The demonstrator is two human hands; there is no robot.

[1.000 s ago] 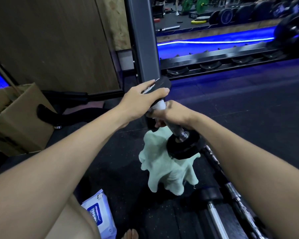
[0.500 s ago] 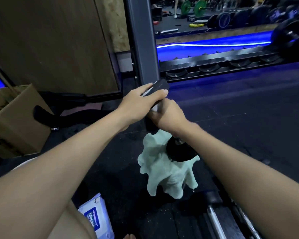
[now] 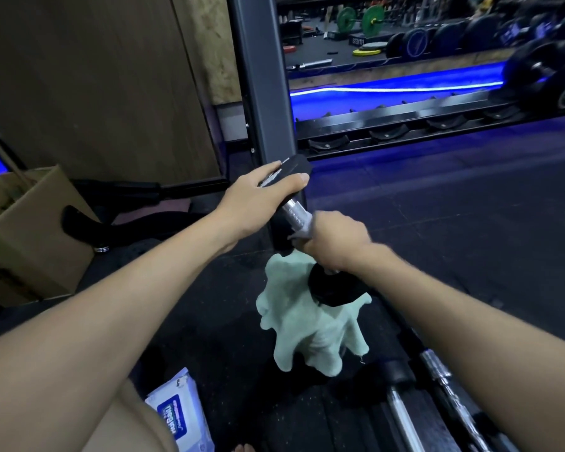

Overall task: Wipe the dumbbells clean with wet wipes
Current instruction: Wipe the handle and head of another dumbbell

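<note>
A small black dumbbell (image 3: pixel 293 213) with a knurled metal handle is held tilted in the air at the centre of the view. My left hand (image 3: pixel 258 195) grips its upper black head. My right hand (image 3: pixel 331 244) is wrapped round the lower part of the handle with a whitish wet wipe (image 3: pixel 302 231) pinched against the metal. The lower head (image 3: pixel 335 290) hangs just below my right hand. A pale green cloth (image 3: pixel 310 334) stands crumpled on the floor under the dumbbell. A wet wipes pack (image 3: pixel 177 415) lies on the floor at the bottom left.
A grey steel post (image 3: pixel 263 76) rises just behind the dumbbell. A cardboard box (image 3: pixel 20 236) sits at the left. More bars and dumbbells (image 3: pixel 402 415) lie on the floor at the bottom right. A dumbbell rack (image 3: pixel 405 122) with blue lighting runs along the back.
My right hand has slid down the handle with the wipe, so bare knurled metal now shows below the upper head. My left hand keeps its grip on the upper head.
</note>
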